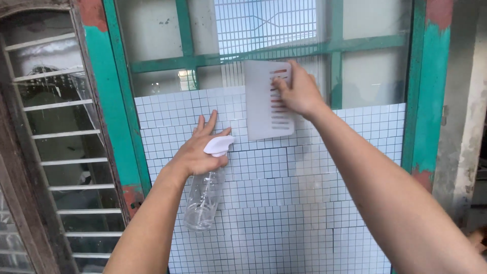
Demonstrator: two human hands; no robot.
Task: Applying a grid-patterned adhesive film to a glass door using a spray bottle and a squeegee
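While my right hand (299, 91) presses a flat white plastic scraper (267, 100) against the window glass (365, 76), fingers closed over its right edge, my left hand (200, 149) is clamped on a clear spray bottle (204, 195) by its white nozzle head, two fingers stretched out flat on the pane. The bottle hangs down from my grip, just in front of the white grid-patterned film (284, 203) covering the lower glass. The scraper sits at the film's upper edge, inside the green-painted window frame (423, 101). A louvred window (56, 147) stands to the left.
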